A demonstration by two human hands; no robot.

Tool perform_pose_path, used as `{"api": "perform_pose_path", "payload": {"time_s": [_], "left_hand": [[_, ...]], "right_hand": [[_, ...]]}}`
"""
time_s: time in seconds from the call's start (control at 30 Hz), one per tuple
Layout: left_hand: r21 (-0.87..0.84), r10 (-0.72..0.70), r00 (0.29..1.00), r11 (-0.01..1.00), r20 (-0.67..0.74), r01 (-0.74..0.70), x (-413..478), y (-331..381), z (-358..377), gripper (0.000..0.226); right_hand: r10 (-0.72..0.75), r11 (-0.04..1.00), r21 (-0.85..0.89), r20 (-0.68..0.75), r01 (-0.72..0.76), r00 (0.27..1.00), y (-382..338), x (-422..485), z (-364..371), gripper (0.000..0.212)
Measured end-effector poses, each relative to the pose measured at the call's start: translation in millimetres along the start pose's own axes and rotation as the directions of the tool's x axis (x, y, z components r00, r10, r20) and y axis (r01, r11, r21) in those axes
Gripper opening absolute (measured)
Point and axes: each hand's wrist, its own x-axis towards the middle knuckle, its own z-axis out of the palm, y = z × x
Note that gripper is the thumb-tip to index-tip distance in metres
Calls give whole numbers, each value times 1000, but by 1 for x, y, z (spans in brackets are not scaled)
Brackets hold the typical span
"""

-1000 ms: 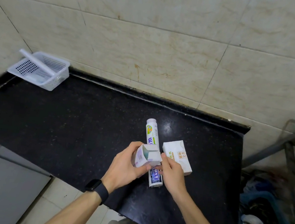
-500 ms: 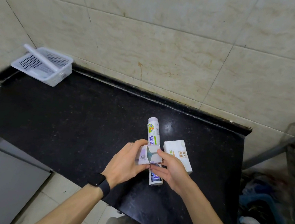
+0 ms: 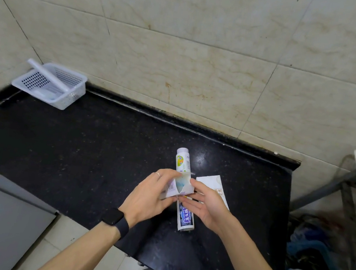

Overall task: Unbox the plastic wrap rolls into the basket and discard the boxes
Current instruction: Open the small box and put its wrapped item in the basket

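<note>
Mid-task, by the look of it. One white roll [image 3: 49, 76] already lying slantwise in the white perforated basket [image 3: 73, 95], far off in the back left corner of the black bench [image 3: 78, 155]. Possibly a second roll flat on the basket floor, too pale against the plastic to be sure of.

At the front of the bench, a small box [image 3: 179, 187] held up between both hands. Left hand [image 3: 147, 199] wrapped around its left side, fingers clenched on the card, a dark watch [image 3: 116, 220] on the wrist. Right hand [image 3: 206, 205] at the box's right edge, thumb and fingertips touching the card, the other fingers loose and spread; seemingly working at the open end, where a torn, bluish mouth shows. No roll visibly drawn out of this box yet.

Beneath the hands, a longer printed box [image 3: 186, 218] lying flat, its far end [image 3: 182, 161] poking out beyond the held one. Just beside it to the right, another white box [image 3: 213, 183], partly under the right hand, apparently unopened.

Left to do, judged from this: empty the held box, carry its roll across to the basket, open the two boxes lying on the bench, and throw away all the card. A cluttered bin [image 3: 313, 268] low at the right edge, likely the place for that.
</note>
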Motion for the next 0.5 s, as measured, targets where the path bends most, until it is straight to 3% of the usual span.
{"api": "perform_pose_path", "payload": {"time_s": [0.13,0.27,0.5], "left_hand": [[-117,-131,991,985,-1,130,0,2,-3,77],[-384,-279,960,890,-33,245,5,-1,-7,86],[-474,-291,955,834,53,280,13,-3,-18,101]], "right_hand": [[-53,999,-4,50,53,997,-1,-2,-3,40],[-105,994,27,110,103,988,0,-4,-8,42],[-292,943,-163,13,290,956,9,-6,-1,41]]}}
